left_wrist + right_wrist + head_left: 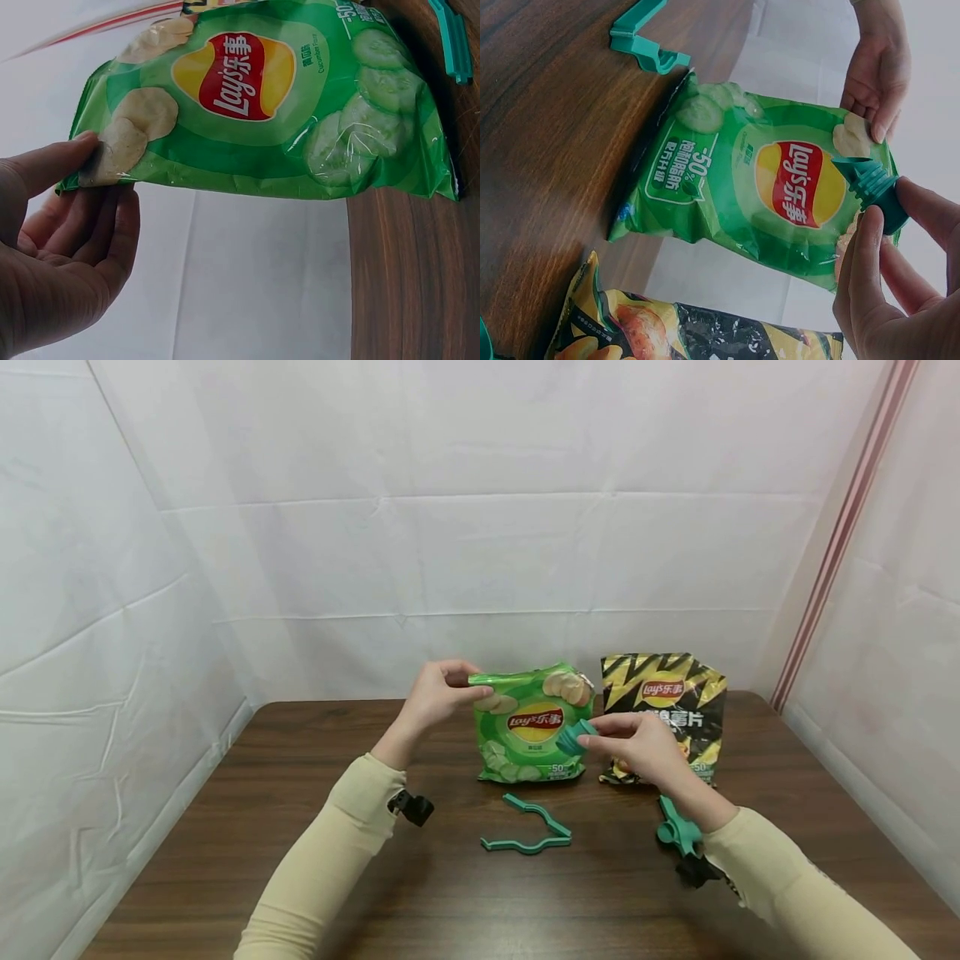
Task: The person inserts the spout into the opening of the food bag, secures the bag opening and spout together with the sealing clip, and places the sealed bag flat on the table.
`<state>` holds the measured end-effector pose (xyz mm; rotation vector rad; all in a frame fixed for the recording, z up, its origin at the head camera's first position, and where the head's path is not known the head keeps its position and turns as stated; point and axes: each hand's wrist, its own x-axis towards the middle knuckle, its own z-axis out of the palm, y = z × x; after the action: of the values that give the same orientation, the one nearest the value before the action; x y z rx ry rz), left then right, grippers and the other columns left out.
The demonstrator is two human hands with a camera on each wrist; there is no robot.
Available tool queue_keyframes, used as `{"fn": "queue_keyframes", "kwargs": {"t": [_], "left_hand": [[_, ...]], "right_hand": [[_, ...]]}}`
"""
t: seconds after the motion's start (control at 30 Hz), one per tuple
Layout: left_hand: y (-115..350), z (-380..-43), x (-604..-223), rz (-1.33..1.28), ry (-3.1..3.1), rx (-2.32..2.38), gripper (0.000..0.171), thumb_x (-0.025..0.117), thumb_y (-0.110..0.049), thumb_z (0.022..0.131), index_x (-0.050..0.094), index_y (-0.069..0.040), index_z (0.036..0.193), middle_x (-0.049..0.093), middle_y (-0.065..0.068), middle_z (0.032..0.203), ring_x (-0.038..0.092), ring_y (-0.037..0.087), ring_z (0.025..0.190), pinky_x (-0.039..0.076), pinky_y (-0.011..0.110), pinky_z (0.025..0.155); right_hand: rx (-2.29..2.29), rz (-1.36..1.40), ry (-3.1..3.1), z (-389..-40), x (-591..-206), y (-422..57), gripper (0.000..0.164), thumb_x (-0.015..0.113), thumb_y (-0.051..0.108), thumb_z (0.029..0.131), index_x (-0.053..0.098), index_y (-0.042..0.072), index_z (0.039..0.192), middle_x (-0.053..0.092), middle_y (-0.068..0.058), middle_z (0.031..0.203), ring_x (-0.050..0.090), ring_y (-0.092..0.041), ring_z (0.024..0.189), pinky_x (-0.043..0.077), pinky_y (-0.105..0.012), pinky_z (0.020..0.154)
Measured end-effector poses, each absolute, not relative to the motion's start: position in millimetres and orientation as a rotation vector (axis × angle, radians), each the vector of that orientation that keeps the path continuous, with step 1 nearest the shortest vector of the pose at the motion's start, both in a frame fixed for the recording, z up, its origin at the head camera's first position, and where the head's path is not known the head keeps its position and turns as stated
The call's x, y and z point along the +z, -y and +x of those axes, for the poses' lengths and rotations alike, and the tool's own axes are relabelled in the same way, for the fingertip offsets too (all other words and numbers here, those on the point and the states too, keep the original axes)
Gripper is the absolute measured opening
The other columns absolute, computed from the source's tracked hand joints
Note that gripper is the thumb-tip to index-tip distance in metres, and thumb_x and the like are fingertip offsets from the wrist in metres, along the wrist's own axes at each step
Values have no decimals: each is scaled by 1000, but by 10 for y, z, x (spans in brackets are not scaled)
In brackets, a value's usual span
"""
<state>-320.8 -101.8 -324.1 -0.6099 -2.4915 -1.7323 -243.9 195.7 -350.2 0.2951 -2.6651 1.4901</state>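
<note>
My left hand (442,693) pinches the upper left corner of a green cucumber-flavour chip bag (534,752), thumb in front and fingers behind. The bag is upright, its lower edge at the tabletop. My right hand (645,743) holds a small green threaded spout (885,201) between thumb and fingertips, in front of the bag. The spout has a slanted, pointed tip. In front of the bag, a green hinged bag clip (528,849) lies spread in a V on the table, a curved bend in each arm.
A black and yellow chip bag (663,702) stands to the right, partly behind my right hand. Another green clip (678,833) with a round middle lies below my right wrist. The brown wooden table (300,777) backs onto white cloth walls (510,552).
</note>
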Motion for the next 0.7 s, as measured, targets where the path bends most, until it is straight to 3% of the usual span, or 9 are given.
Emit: {"fn": "queue_keyframes", "kwargs": {"t": [0.1,0.3,0.7], "left_hand": [[1024,-3230,-3248,-619,2501,-1749,20,76,-18,82,71,-6,97,72,10,90,66,15,82,51,38,73],[1035,-3247,-3254,-622,2497,-1846,18,76,-16,81,70,-5,95,71,3,81,66,16,78,50,31,68],[1044,-3242,-3281,-669,2491,-1855,18,75,-15,82,70,-3,95,72,1,80,66,16,80,49,29,70]], "right_hand": [[1505,271,2667,-2453,-3478,-1970,45,75,42,79,71,10,111,72,-10,104,67,-20,88,52,-31,70],[1522,262,2654,-2491,-3399,-2016,46,74,44,79,70,12,112,70,-9,111,68,-18,92,52,-43,83],[1468,211,2606,-2523,-3158,-2131,52,71,47,82,67,11,119,66,-12,119,68,-5,86,53,-37,83]]}}
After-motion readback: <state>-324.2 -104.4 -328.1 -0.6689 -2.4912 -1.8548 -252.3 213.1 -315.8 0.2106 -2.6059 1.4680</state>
